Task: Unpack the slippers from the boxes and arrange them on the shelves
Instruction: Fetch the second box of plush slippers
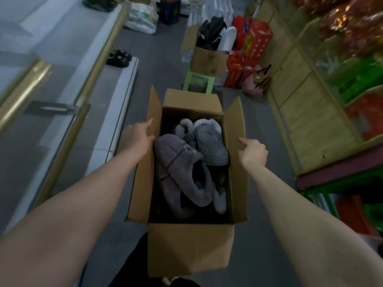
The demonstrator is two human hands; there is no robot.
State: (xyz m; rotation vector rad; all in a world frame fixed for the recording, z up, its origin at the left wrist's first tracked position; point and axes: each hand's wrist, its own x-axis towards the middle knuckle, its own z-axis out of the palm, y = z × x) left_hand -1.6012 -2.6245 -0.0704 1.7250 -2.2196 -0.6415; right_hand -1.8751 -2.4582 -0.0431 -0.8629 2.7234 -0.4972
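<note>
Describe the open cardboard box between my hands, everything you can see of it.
The cardboard box is plain brown corrugated board, upright and open at the top. Its two long side flaps stand up, the far flap leans away and the near flap hangs down outside. Grey plush slippers lie piled inside. The left hand grips the left flap, the right hand the right flap. What it stands on is hidden.

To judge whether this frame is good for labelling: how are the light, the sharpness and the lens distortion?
Head view: light is dim and bluish; the box and the grey slippers in it are fairly sharp; the shelf on the left and the red goods on the right are blurred; the wide lens stretches the picture's edges.
</note>
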